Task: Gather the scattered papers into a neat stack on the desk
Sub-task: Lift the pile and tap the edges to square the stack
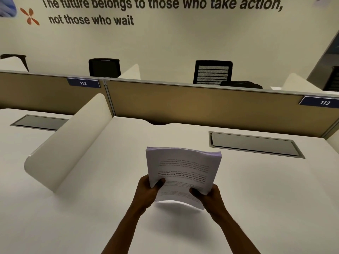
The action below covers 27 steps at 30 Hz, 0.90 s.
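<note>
A thick stack of printed white papers (pixel 183 167) is held above the white desk (pixel 266 189), tilted up with its far edge highest and its text upside down to me. My left hand (pixel 148 191) grips the stack's near left edge, thumb on top. At the near right edge my right hand (pixel 209 197) holds it the same way. The sheets look roughly aligned, slightly bowed. A soft shadow lies on the desk beneath the stack.
A white curved divider (pixel 73 143) rises on the left between two desks. A grey cable hatch (pixel 255 143) is set into the desk at the right. A tan partition (pixel 201 105) with tags 112 and 113 closes the back; black chairs stand behind it.
</note>
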Each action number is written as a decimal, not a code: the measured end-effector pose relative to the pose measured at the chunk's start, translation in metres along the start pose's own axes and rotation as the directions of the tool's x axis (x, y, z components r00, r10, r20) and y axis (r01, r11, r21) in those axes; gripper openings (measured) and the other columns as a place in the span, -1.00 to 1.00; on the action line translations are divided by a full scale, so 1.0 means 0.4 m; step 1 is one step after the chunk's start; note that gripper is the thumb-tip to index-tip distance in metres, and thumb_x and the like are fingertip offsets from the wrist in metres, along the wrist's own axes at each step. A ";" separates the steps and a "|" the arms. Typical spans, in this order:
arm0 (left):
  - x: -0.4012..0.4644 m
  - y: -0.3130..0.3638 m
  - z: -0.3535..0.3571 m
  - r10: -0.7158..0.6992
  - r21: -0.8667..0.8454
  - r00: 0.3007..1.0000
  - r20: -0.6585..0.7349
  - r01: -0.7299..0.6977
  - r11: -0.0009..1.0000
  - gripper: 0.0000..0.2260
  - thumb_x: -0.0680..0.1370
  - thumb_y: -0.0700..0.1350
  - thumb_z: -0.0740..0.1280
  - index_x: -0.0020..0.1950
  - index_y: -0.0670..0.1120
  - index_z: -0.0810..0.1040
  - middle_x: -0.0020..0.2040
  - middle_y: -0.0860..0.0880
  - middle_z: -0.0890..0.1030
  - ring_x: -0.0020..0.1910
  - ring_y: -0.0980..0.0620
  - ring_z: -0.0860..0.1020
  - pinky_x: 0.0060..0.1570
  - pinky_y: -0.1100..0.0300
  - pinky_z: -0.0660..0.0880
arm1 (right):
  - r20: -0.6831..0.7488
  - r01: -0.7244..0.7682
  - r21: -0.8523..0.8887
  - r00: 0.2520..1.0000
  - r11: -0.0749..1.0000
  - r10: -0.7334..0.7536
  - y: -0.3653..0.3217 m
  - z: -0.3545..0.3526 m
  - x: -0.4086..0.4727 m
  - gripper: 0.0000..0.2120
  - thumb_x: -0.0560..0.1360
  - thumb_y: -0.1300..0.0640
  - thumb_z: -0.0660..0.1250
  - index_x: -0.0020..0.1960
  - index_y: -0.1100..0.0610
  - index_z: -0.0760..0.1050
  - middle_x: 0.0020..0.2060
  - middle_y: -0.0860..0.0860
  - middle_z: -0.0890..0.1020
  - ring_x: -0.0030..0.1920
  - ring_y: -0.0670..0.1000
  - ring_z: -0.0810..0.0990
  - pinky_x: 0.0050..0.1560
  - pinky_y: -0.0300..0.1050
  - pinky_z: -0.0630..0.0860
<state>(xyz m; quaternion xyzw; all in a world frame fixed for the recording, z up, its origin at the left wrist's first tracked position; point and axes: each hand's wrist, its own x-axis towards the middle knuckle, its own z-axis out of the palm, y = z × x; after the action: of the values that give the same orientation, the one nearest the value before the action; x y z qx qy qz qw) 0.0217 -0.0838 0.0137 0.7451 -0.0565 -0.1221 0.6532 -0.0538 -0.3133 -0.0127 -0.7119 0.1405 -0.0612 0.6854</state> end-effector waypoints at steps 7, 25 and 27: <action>-0.014 0.012 0.003 0.042 0.036 0.999 -0.006 -0.042 0.998 -0.73 0.45 0.07 0.45 0.14 0.20 0.59 0.08 0.10 0.70 0.15 -0.06 0.65 0.03 0.13 0.66 | -0.030 0.004 -0.107 1.000 0.994 -0.007 -0.002 -0.012 0.003 -0.72 0.42 0.18 0.53 0.08 -0.07 0.63 0.00 -0.05 0.72 0.01 0.03 0.69 -0.06 -0.11 0.69; 0.043 0.301 -0.138 0.358 0.325 0.933 0.014 -0.343 0.881 -0.92 0.42 0.04 0.44 -0.27 0.18 0.68 -0.30 0.22 0.70 -0.31 0.25 0.64 -0.34 0.42 0.50 | 0.239 0.325 -0.684 0.946 0.653 -0.220 -0.360 -0.178 0.063 -0.61 0.27 -0.22 0.53 0.05 -0.15 0.61 -0.11 -0.21 0.72 -0.12 -0.16 0.67 -0.13 -0.15 0.63; 0.035 0.256 -0.166 0.267 0.218 0.959 -0.093 -0.242 0.945 -0.86 0.39 0.10 0.44 -0.21 0.06 0.72 -0.24 0.09 0.73 -0.31 0.20 0.64 -0.29 0.27 0.51 | 0.134 0.215 -0.495 0.976 0.842 -0.171 -0.334 -0.221 0.057 -0.43 0.22 -0.17 0.62 0.18 -0.18 0.56 -0.01 -0.20 0.71 -0.04 -0.16 0.69 -0.05 -0.22 0.63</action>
<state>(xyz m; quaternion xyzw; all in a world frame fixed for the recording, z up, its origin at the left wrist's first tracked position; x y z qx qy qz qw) 0.0600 -0.0380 0.1209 0.8008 -0.1247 0.0156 0.5856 -0.0412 -0.4016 0.1223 -0.8791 0.0500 -0.0608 0.4701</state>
